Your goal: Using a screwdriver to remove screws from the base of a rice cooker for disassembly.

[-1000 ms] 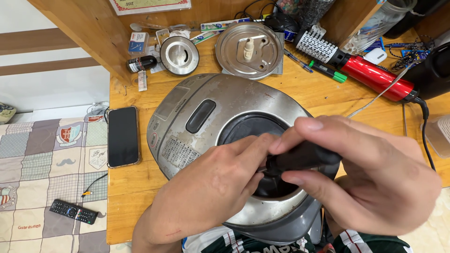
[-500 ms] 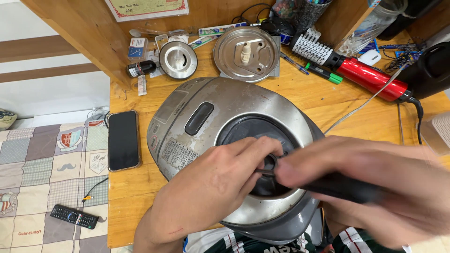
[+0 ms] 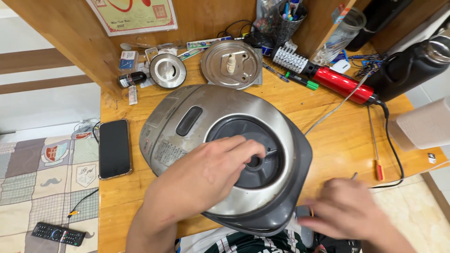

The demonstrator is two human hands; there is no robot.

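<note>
A silver and dark grey rice cooker (image 3: 187, 117) lies on the wooden desk (image 3: 328, 140), its round dark inner ring (image 3: 276, 140) facing up. My left hand (image 3: 206, 173) rests on that ring with curled fingers, thumb and forefinger pinching a small metal pin (image 3: 271, 151) beside the centre hole (image 3: 254, 162). My right hand (image 3: 347, 208) is blurred at the desk's near edge, right of the cooker and off it. A dark object (image 3: 303, 225) shows just under it. Whether that hand holds anything is unclear.
Behind the cooker lie a round metal inner lid (image 3: 231, 64), a small round metal cap (image 3: 168, 70), a red hair brush (image 3: 337, 83) with its cable and a green marker (image 3: 302, 80). A black phone (image 3: 114, 148) lies left, a thin red-handled screwdriver (image 3: 377, 161) right, a remote (image 3: 58, 233) on the floor mat.
My right hand, which held a black tool handle over the cooker's centre, has pulled away to the lower right. My left hand has stayed on the ring.
</note>
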